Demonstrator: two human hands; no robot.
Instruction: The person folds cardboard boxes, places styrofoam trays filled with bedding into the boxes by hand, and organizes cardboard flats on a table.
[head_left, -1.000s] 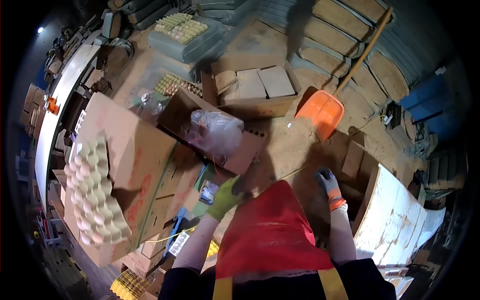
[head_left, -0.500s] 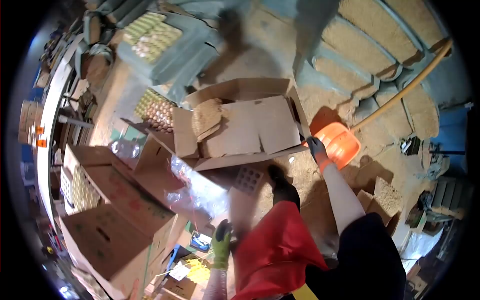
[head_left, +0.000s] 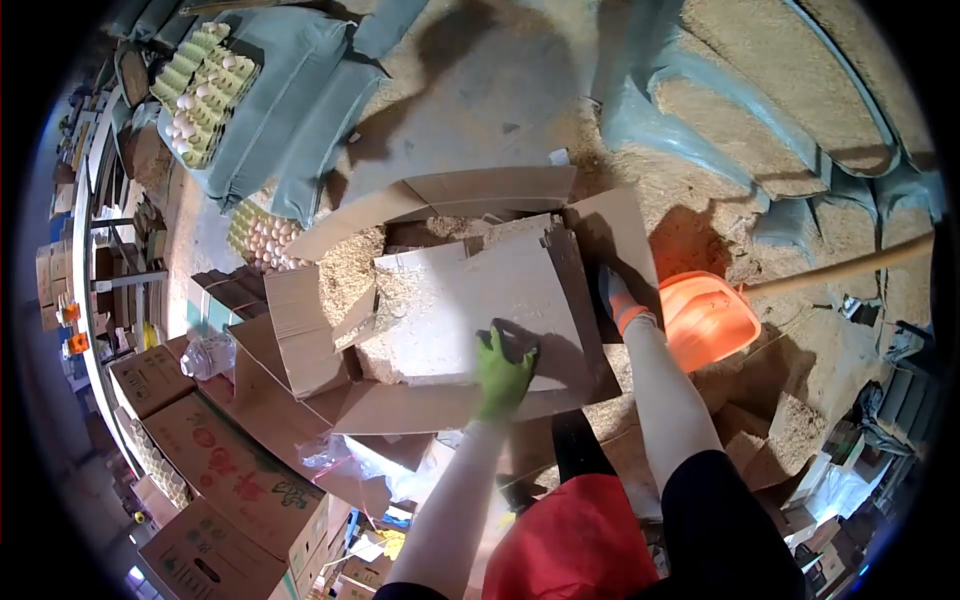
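An open cardboard box point(head_left: 405, 408) lies in front of me, with flat cardboard sheets point(head_left: 430, 320) and sawdust-like bedding point(head_left: 352, 275) inside. My left hand point(head_left: 504, 372), in a green glove, is spread over the near part of the sheets, its fingers apart. My right hand point(head_left: 622, 298), in a grey and orange glove, is at the box's right side, beside the raised right flap; its fingertips are hard to make out there. Just right of that hand lies an orange shovel point(head_left: 708, 318) with a wooden handle.
Egg trays lie on a blue-grey sack point(head_left: 205, 95) and on the floor point(head_left: 265, 238) at the upper left. Closed cartons point(head_left: 225, 470) and a plastic bottle point(head_left: 208, 357) are at the lower left. Filled sacks point(head_left: 730, 110) stand at the upper right.
My left hand has moved up from beside the red apron onto the cardboard sheets. My right hand has gone from near the shovel to the box's side. The view has shifted closer to the box.
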